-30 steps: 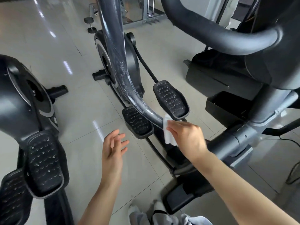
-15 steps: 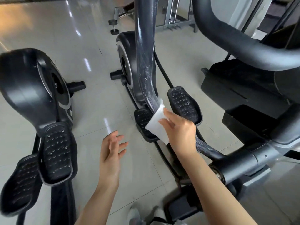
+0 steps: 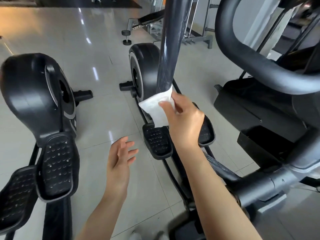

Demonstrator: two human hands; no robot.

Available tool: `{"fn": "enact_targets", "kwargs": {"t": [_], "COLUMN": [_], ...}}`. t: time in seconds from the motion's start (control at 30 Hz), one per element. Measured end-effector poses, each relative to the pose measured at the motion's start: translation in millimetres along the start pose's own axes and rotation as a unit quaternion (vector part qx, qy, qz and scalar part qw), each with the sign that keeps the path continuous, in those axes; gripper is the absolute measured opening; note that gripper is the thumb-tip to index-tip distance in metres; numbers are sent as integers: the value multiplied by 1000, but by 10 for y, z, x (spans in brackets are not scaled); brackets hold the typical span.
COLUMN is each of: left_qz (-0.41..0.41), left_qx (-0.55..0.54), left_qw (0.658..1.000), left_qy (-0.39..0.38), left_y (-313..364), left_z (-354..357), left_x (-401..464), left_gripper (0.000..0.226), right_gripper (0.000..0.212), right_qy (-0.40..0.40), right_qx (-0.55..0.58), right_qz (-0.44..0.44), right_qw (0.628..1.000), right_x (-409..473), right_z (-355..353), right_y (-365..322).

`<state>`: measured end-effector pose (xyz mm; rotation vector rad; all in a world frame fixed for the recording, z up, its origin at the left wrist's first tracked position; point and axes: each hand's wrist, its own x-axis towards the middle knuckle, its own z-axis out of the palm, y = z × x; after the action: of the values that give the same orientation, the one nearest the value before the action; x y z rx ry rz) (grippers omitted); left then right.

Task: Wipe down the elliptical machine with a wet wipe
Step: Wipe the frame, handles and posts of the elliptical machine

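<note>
While my right hand (image 3: pixel 183 118) pinches the wet wipe (image 3: pixel 155 106) around the swing arm (image 3: pixel 168 49) for full contact, I note streaks above. Left hand (image 3: pixel 119 161) hovers slack, holding nothing.

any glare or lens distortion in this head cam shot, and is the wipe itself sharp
Head view: bright streaks of glare on the tiled floor; wide-angle bending curves the handlebar; the wet wipe in the right hand is fairly sharp, frame edges softer.

One head-worn wide-angle view looks forward and steeply down, close over both forearms, toward the floor (image 3: pixel 97 49).
</note>
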<state>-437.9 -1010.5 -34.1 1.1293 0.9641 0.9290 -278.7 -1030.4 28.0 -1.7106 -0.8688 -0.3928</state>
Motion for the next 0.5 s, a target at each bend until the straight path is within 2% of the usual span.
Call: {"fn": "enact_targets", "kwargs": {"t": [0.1,0.2,0.3,0.33,0.4,0.43,0.5], "left_qz": [-5,-14,-27,-28,-28,-27,-36], "left_qx": [7,11,30,39,42,27,-37], "left_qw": [1000,999,997,995,990,988,983], "left_qy": [-10,-26,-68,-87,-128,-148,-176], "left_y": [-51,-106,-182,-196,-217,-218,-209], "left_z": [64,102,105,99,57,16,-102], "left_x": [-24,-41,-110,-134,-163,-160,-117], "left_gripper": [22,17,14,18,44,56,75], "right_gripper": [21,27,35,32,21,24,24], "right_qy": [-75,-143,-140,-126,-146,-189,-292], "right_qx": [-107,-215,-293,-279,-177,-103,18], "right_qz": [-7,-26,-77,-98,-107,-73,36], "right_qw": [991,966,943,947,967,974,955], "right_x": [-252,-470,-570,-603,-694,-737,-790], "right_z": [-95,-352,-640,-686,-652,-588,-415], "right_y": [256,522,586,532,306,177,-8]}}
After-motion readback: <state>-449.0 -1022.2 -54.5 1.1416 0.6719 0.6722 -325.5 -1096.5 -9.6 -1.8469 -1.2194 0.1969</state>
